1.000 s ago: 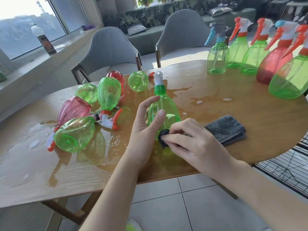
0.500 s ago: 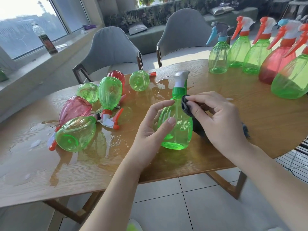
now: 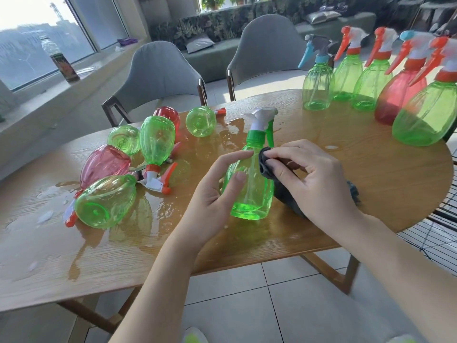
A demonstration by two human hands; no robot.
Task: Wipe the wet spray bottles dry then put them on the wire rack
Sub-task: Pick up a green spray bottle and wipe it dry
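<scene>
Mid-wipe on one green bottle, plenty still to go

Left hand [image 3: 212,194] loosely wraps the upright green spray bottle [image 3: 251,184] standing near the table's [image 3: 371,169] front edge, and the right hand [image 3: 314,179] pinches a dark cloth [image 3: 265,160] against its shoulder. Left of that bottle, about six wet ones [image 3: 106,201] lie tipped in puddles. Five upright bottles [image 3: 317,87] stand behind it to the right, probably wiped. The wire rack [image 3: 435,233], beyond the table's right edge, shows no bottles yet.
</scene>
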